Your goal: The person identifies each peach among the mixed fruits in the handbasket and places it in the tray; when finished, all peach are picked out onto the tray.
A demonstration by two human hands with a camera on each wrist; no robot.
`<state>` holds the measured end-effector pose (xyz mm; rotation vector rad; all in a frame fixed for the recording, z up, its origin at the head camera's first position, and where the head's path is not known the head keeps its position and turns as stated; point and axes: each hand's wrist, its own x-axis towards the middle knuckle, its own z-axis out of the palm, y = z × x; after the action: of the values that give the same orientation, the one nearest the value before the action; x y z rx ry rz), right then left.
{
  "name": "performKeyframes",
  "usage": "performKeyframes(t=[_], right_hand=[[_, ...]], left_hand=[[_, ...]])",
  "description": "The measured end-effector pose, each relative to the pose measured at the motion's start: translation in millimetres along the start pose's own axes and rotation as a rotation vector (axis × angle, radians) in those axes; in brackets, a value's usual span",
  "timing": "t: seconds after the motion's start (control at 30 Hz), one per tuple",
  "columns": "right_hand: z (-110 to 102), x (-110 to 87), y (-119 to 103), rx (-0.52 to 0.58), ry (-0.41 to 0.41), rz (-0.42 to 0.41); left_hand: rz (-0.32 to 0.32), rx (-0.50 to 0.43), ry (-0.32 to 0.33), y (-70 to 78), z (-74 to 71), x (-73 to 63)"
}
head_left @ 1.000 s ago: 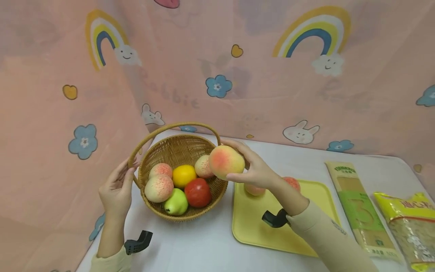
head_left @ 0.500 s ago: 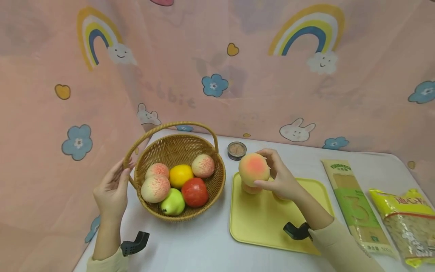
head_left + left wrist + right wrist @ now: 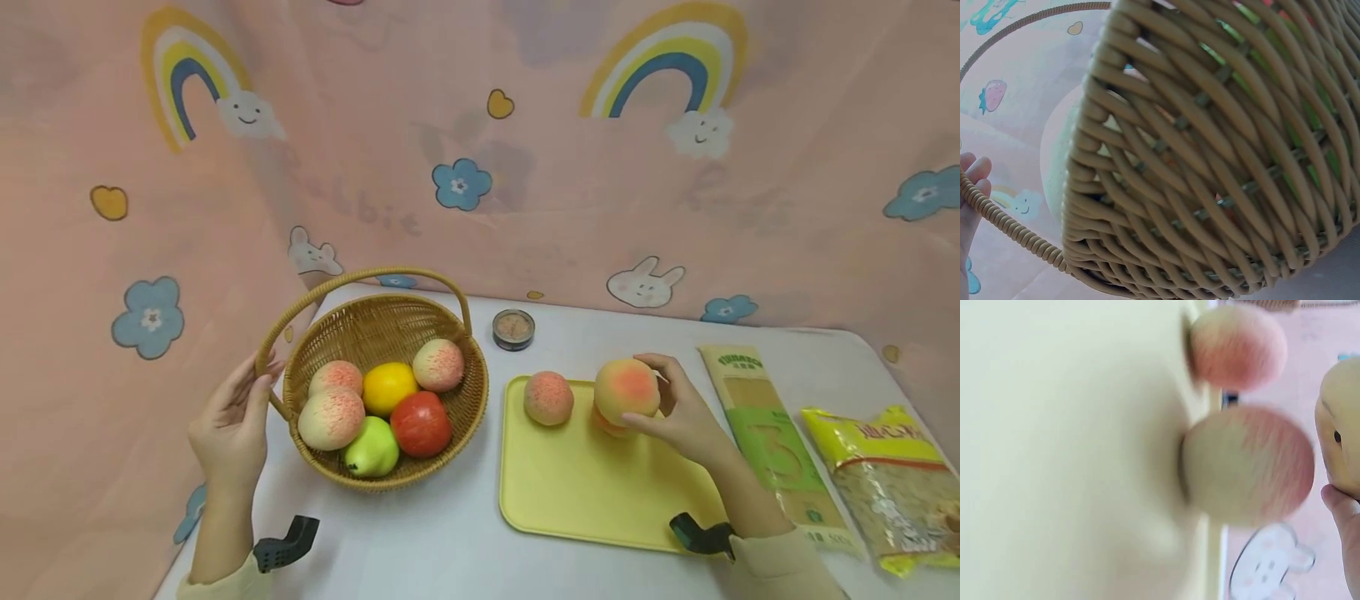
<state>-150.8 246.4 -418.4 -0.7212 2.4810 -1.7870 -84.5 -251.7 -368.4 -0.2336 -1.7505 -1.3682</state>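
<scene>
My left hand (image 3: 232,425) grips the left side of the handle of a wicker basket (image 3: 480,400). Inside the basket lie several fruits: peaches (image 3: 438,365), a yellow lemon-like fruit (image 3: 390,388), a red apple-like fruit (image 3: 422,425) and a green pear (image 3: 372,448). With thumb and fingers, my right hand (image 3: 686,417) holds a yellow peach (image 3: 627,390) with a red blush. In the right wrist view, this peach (image 3: 1342,419) is raised above a speckled peach (image 3: 1247,465) standing on the yellow tray (image 3: 592,500). Another speckled peach (image 3: 548,398) sits at the tray's back left.
A small round clear-lidded container (image 3: 513,328) stands behind the tray. Right of the tray lie a green and tan noodle packet (image 3: 772,442) and a yellow-topped clear bag (image 3: 885,483). A pink printed cloth (image 3: 525,233) hangs behind the white table.
My right hand has carried the yellow peach rightward from the basket's right rim to over the tray, uncovering the round container. My left hand has stayed on the handle.
</scene>
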Motion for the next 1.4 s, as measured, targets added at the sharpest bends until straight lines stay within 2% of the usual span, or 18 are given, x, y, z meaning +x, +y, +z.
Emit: performKeyframes(t=[0.23,0.37,0.5,0.63,0.83,0.97,1.07,1.3,1.4], right_hand=[[-25,-16.8,16,0.083,0.118,-0.078],[-39,-25.7,19,0.027,0.146,-0.003],[-51,-33.9,24,-0.083,0.081,0.097],[-60,-37.5,33,-0.175,0.01,0.156],[-67,-34.8,45,-0.239,-0.071,0.23],[-71,-33.8,48,-0.232,-0.129,0.297],[-74,-34.5,49,-0.183,-0.157,0.336],[-77,-38.8,49,-0.132,-0.161,0.369],[-77,-41.6,47,-0.144,-0.162,0.394]], left_hand=[[-0.006,-0.031,0.009,1.8,-1.9,0.6],[0.0,-0.036,0.011,2.1,-1.6,1.3],[0.001,-0.043,0.012,1.7,-1.9,1.1],[0.007,-0.06,0.018,1.1,-2.1,1.5],[0.006,-0.05,0.027,2.7,-2.3,0.7],[0.004,-0.08,0.026,1.8,-3.1,0.1],[0.001,-0.088,0.02,0.6,-3.2,0.1],[-0.001,-0.07,0.011,0.1,-0.8,0.6],[-0.008,-0.112,0.004,-1.1,0.6,-0.1]])
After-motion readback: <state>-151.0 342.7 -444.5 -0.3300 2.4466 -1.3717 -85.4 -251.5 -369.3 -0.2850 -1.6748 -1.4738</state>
